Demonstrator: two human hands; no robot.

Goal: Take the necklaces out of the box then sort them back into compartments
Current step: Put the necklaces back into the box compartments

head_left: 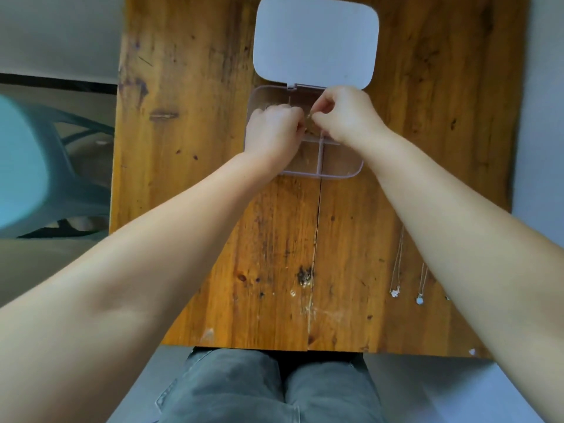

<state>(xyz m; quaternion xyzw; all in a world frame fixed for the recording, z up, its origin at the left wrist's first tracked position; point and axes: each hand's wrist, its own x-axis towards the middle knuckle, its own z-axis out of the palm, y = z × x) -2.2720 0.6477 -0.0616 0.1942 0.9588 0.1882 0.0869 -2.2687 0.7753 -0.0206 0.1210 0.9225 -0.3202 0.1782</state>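
A clear pink compartment box (341, 170) stands open in the middle of the wooden table, its pale lid (316, 41) folded back behind it. Both hands hover over the box's middle compartments. My left hand (273, 131) and my right hand (348, 114) pinch a thin necklace chain (309, 116) between their fingertips. Most of that chain is hidden by the fingers. Two necklaces lie stretched out on the table at the right: one with a small flower pendant (395, 292) and one with a round pale pendant (420, 300). My right forearm hides part of that area.
The wooden table (213, 209) has a seam down its middle and its near edge lies just above my knees. A teal chair (45, 166) stands to the left of the table. Grey floor shows on the right.
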